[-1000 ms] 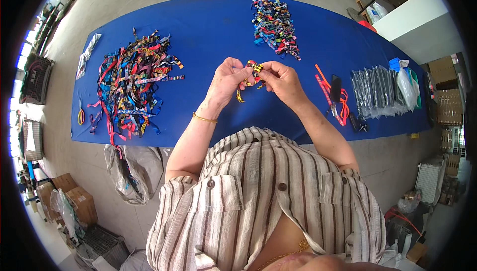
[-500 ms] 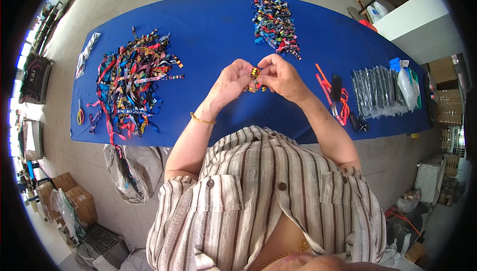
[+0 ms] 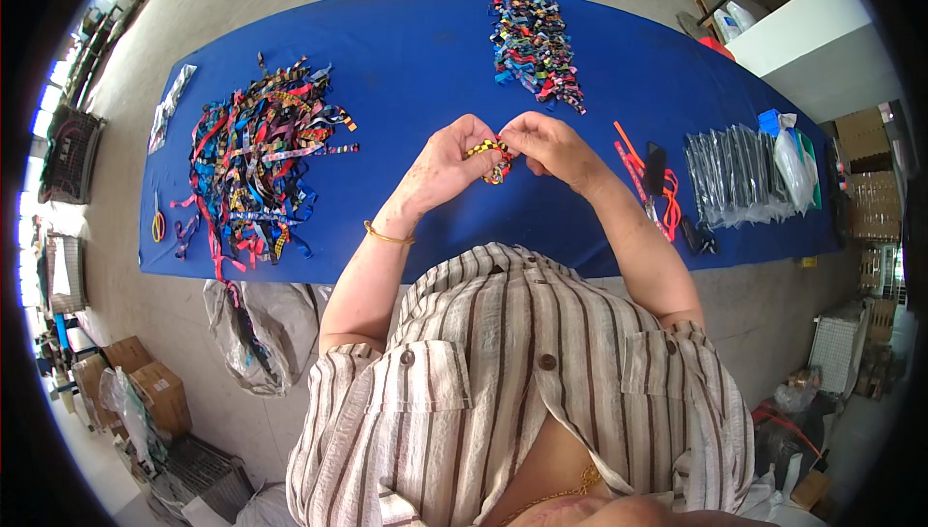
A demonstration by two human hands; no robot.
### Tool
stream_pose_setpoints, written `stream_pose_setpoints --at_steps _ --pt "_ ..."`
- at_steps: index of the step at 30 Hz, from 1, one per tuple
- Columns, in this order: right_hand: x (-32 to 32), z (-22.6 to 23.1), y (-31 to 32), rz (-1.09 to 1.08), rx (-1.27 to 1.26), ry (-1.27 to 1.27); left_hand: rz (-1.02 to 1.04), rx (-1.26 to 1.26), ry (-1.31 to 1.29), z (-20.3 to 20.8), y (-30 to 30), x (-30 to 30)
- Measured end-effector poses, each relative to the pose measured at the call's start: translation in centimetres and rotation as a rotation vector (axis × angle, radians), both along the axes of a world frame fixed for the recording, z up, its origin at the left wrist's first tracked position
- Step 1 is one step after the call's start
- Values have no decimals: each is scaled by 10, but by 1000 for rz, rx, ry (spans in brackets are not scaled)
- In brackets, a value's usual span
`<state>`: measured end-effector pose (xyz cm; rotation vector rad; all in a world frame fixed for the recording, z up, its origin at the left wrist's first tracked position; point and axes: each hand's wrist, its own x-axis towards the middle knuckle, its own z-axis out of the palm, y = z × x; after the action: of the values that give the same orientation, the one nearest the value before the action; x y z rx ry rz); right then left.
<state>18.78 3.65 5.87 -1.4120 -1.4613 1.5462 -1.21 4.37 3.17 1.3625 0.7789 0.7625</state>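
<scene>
My left hand (image 3: 447,164) and my right hand (image 3: 551,147) meet above the middle of the blue table (image 3: 416,63). Between their fingertips they pinch a small folded ribbon (image 3: 493,158) patterned in yellow, black and red. A thin gold bangle (image 3: 387,235) circles my left wrist. To the left lies a big loose heap of coloured ribbons (image 3: 256,164). A smaller pile of folded ribbon pieces (image 3: 535,45) sits at the far side of the table.
Red strips and a dark tool (image 3: 652,184) lie right of my hands, then a row of clear plastic bags (image 3: 739,174). Yellow-handled scissors (image 3: 158,222) rest at the table's left end. A grey sack (image 3: 256,319) hangs below the table edge; cardboard boxes (image 3: 155,396) stand on the floor.
Both hands have closed tighter together on the small ribbon and shifted slightly; the piece now looks more bunched between the fingertips.
</scene>
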Motion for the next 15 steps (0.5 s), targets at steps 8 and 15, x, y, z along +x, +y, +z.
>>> stream_pose_setpoints --at_steps 8,15 --pt "0 -28 2 1 104 106 27 -32 26 -5 -2 3" --pt "-7 -16 -15 -79 453 -68 95 -168 41 -14 3 3"
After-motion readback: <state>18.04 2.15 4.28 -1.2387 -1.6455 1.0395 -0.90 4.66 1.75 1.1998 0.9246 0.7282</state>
